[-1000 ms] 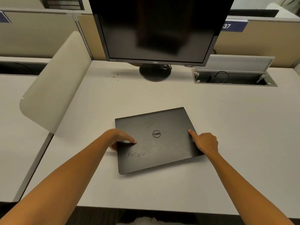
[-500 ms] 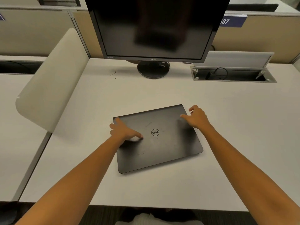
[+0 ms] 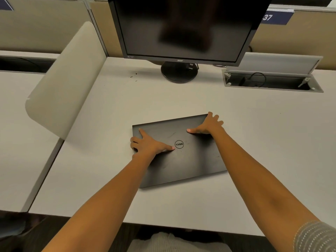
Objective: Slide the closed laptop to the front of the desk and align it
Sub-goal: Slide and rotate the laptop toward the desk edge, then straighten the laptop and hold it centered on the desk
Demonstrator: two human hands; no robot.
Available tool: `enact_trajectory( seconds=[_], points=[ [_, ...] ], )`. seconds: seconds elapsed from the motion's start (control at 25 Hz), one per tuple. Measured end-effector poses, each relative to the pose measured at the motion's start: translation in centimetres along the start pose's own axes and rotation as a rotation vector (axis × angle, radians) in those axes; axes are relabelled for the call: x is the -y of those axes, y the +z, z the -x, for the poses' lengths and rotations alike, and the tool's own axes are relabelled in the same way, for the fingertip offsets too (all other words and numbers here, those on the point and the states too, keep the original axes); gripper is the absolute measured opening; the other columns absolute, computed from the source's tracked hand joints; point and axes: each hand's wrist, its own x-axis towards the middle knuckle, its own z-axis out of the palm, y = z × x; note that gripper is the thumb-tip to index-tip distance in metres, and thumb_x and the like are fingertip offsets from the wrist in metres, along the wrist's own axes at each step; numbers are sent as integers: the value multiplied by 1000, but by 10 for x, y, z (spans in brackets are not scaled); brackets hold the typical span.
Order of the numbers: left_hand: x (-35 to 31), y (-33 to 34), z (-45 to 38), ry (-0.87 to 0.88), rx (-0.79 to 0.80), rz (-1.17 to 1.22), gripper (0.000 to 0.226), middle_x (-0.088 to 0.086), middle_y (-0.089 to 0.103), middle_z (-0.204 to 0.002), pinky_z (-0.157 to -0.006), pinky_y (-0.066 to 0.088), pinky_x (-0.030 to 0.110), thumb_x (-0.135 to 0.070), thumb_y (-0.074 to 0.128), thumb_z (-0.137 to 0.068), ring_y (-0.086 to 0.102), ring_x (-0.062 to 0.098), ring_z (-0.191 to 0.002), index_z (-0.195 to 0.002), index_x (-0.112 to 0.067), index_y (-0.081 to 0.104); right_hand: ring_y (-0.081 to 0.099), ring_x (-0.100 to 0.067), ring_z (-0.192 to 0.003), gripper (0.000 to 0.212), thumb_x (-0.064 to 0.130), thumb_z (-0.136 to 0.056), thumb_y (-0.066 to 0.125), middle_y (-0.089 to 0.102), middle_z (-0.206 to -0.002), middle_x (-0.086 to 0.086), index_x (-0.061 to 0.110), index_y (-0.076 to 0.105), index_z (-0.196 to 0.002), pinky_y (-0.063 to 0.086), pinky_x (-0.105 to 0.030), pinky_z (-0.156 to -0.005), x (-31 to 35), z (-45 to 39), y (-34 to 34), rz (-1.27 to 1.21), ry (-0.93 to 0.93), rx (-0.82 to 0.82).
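A closed black laptop (image 3: pixel 190 159) with a round logo lies flat on the white desk (image 3: pixel 263 142), turned a little counter-clockwise against the desk's front edge. My left hand (image 3: pixel 148 144) rests on its left side, thumb by the logo, fingers curled over the left edge. At the far right corner, my right hand (image 3: pixel 207 124) presses flat with fingers spread over the back edge. Both forearms cross the laptop's near part.
A dark monitor (image 3: pixel 183 28) on a round stand (image 3: pixel 179 71) stands behind the laptop. An open cable tray (image 3: pixel 272 82) with a raised lid is at the back right. A beige divider panel (image 3: pixel 61 84) borders the desk's left side.
Both hands moved from the laptop's near edges toward its far side. The left hand now hooks the left edge, the right covers the far right corner. The laptop has barely shifted.
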Motion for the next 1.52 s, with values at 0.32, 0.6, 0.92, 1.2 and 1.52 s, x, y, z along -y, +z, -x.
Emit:
enact_trajectory(
  seconds=[0.32, 0.6, 0.92, 1.2, 1.52],
  points=[
    [-6, -5, -4, 29, -15, -105, 167, 27, 10, -152, -111, 32, 43, -75, 87, -32, 22, 43, -139, -157, -21, -9, 20, -41, -145, 132, 56, -62, 87, 16, -160, -17, 14, 6, -157, 27, -55, -112, -4, 6, 11, -87, 23, -59],
    [-10, -7, -11, 84, -3, -131, 162, 23, 8, -152, -115, 28, 46, -70, 89, -38, 19, 43, -138, -158, -24, -8, 23, -39, -141, 133, 55, -61, 88, 18, -157, -13, 16, 3, -156, 36, -56, -105, -18, 21, 27, -172, 170, -83],
    [9, -13, -25, 263, -61, -150, 148, 12, 25, -142, -102, 38, 53, -82, 81, -28, 27, 34, -137, -150, -30, 17, 30, -34, -137, 132, 68, -55, 83, 28, -150, -7, 19, 11, -155, 40, -52, -97, -39, 35, 42, -213, 150, -166],
    [75, -23, -56, 704, -96, 255, 92, 2, 39, -135, -110, 38, 38, -54, 88, -65, 40, 24, -131, -142, -33, 43, 39, -21, -139, 98, 47, -75, 82, 39, -153, 0, 19, 29, -153, 36, -37, -114, -114, 49, 59, -589, -290, -230],
    [92, -9, -50, 708, -98, 426, 113, -12, 31, -158, -111, 30, 25, -53, 87, -66, 34, 6, -140, -157, -30, 24, 37, -1, -131, 89, 41, -84, 75, 34, -156, 9, 28, 24, -156, 32, -19, -104, -130, 61, 81, -701, -336, -221]
  ],
)
